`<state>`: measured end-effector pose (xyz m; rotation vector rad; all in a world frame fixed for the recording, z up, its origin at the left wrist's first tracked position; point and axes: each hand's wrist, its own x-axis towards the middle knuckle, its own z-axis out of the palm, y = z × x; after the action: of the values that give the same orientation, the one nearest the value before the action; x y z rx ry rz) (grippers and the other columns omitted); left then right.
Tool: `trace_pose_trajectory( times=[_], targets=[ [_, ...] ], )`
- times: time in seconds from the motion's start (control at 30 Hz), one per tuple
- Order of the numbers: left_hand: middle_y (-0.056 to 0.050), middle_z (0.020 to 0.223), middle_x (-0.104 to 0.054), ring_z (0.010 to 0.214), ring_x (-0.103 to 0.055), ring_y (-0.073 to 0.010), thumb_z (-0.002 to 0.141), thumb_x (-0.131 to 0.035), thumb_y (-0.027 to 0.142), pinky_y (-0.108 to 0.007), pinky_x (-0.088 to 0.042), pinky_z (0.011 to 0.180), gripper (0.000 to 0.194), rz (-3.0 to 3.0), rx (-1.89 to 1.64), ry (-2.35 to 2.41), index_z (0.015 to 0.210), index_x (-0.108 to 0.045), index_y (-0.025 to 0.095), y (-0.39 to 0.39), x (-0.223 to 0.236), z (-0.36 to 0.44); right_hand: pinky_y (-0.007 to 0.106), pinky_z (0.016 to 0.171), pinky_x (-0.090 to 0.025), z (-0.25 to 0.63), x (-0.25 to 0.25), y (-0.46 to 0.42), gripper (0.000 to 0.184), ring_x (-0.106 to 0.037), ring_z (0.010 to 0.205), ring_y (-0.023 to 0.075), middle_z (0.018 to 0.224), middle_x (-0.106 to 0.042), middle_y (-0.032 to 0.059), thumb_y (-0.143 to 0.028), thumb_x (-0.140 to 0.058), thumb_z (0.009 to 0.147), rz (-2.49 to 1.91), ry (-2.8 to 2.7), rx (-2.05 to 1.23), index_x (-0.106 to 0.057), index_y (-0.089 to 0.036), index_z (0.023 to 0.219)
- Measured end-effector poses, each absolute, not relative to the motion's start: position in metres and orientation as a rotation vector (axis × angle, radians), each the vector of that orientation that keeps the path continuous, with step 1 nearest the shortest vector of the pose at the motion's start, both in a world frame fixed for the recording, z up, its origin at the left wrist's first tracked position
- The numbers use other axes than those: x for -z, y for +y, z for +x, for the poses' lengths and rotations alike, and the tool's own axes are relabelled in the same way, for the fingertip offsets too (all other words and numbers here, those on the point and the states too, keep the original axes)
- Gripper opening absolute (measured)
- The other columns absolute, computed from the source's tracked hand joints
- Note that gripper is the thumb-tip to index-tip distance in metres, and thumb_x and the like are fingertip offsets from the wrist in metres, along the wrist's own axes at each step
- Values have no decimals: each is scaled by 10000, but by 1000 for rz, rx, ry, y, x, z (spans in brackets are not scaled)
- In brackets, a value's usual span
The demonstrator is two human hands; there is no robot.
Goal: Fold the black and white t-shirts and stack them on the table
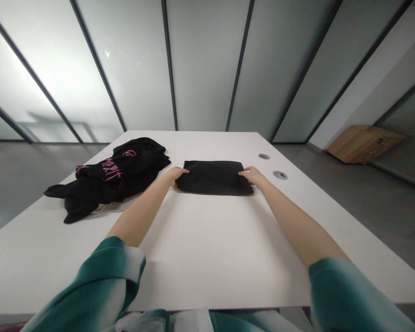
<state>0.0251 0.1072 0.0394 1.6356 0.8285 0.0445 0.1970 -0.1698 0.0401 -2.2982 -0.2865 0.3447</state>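
A black cloth [214, 178], folded into a flat rectangle, is at the middle of the white table. My left hand [175, 175] pinches its left edge, thumb on top and fingers underneath. At the opposite edge my right hand [254, 176] grips the cloth the same way. Both arms reach straight out over the table. To the left lies a crumpled black garment [138, 173] with pink lettering, apart from both hands; it looks like a hooded top, and a pale cord shows under its near end.
The white table [224, 258] has two round grey cable grommets, a nearer one [280, 175] and a farther one [263, 156], right of the cloth. Frosted glass panels [207, 64] stand behind the table. A wooden cabinet [364, 144] sits on the floor at the right.
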Motion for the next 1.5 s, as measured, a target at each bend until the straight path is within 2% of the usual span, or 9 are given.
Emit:
trace_pose_trajectory(
  times=[0.23,0.43,0.53,0.7,0.83,1.03,1.23,1.37,1.5],
  targets=[
    [-45,948,-713,867,-689,-206,745,-697,188,-246,-515,677,494,2287,-53,721,1228,-595,183,109,-36,4,298,750,-518,198,-29,-172,548,-676,888,246,978,-716,98,-108,-659,709,-2405,-526,-324,-556,-117,1248],
    [-82,844,-732,735,-706,-252,770,-721,476,-288,-498,646,885,2378,169,808,1485,-333,126,124,-41,-9,359,837,-525,205,-21,-187,642,-666,1010,296,1158,-691,164,-340,-754,731,-2424,-644,-346,-547,-132,1302],
    [-113,928,-740,843,-709,-262,841,-630,505,-293,-491,699,798,2428,-112,946,1482,-357,116,125,-38,4,393,890,-515,215,-17,-178,650,-657,1067,300,1213,-673,174,-436,-688,791,-2390,-570,-250,-525,-141,1346],
    [-79,979,-745,869,-697,-224,783,-656,255,-269,-476,710,428,2424,-169,928,1204,-650,182,118,-28,22,386,980,-473,220,-5,-157,384,-641,1110,263,1199,-691,122,-221,-609,768,-2346,-605,-33,-661,-174,1146],
    [-71,997,-744,931,-686,-208,819,-567,185,-271,-487,804,299,2417,-395,899,1087,-700,185,122,-28,26,405,982,-471,215,0,-156,300,-640,1047,256,1080,-722,87,-167,-524,756,-2283,-703,190,-704,-190,995],
    [-166,1294,-630,1228,-566,-263,872,-547,268,-346,-416,1062,500,2616,-641,804,1342,-551,95,106,-33,21,467,948,-472,201,-5,-160,343,-607,1031,316,1124,-659,164,-235,-547,791,-2520,-801,361,-701,-161,1089],
    [-177,1531,-433,1435,-355,-327,937,-416,592,-436,-296,1166,692,2932,-248,369,1440,-480,121,40,-27,3,526,1079,-348,150,-18,-153,469,-409,1335,373,1444,-488,199,-381,-442,938,-2562,-1168,587,-606,-144,1308],
    [-142,1645,-209,1510,-172,-361,913,-329,722,-536,-209,1187,831,2992,17,405,1557,-311,198,27,-19,-11,545,1154,-245,129,-10,-161,639,-257,1464,371,1578,-364,152,-571,-367,965,-2728,-1312,252,-479,-191,1466],
    [-110,1655,-174,1511,-130,-397,883,-334,770,-581,-181,1179,854,2979,68,434,1566,-296,259,38,-15,-18,590,1142,-258,140,4,-177,760,-227,1484,382,1627,-270,145,-687,-316,941,-2775,-1227,-78,-351,-232,1548]
  ],
)
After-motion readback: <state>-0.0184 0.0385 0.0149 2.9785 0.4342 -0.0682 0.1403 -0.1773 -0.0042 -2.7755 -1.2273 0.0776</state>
